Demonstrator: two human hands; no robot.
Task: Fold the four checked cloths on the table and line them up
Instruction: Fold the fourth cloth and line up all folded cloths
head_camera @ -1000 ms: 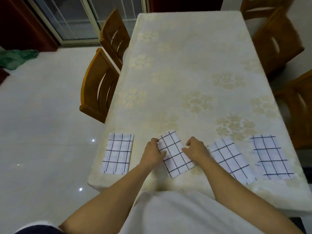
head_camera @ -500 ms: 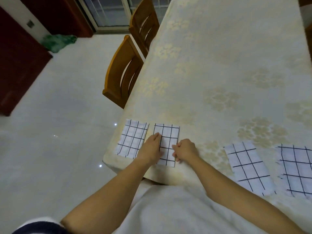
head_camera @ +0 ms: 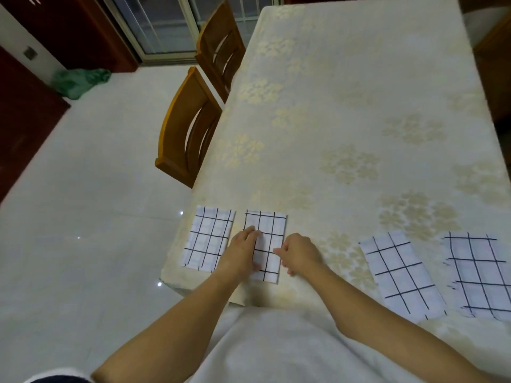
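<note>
Four folded white cloths with black checks lie along the near edge of the table (head_camera: 345, 78). The leftmost cloth (head_camera: 208, 239) sits at the table's left corner. Beside it lies the second cloth (head_camera: 269, 233), upright and parallel to the first. My left hand (head_camera: 242, 251) rests flat on its left edge, and my right hand (head_camera: 297, 252) pinches its right edge with curled fingers. The third cloth (head_camera: 399, 275) lies tilted further right, and the fourth cloth (head_camera: 481, 275) is near the right border.
A cream tablecloth with pale gold flowers covers the table. Two wooden chairs (head_camera: 193, 128) stand at its left side, and part of another shows at the far right. A green bag (head_camera: 78, 81) lies on the tiled floor by the dark cabinets.
Both hands slid the second cloth leftward and straightened it next to the leftmost cloth. A wide gap has opened between it and the third cloth. My view has swung left.
</note>
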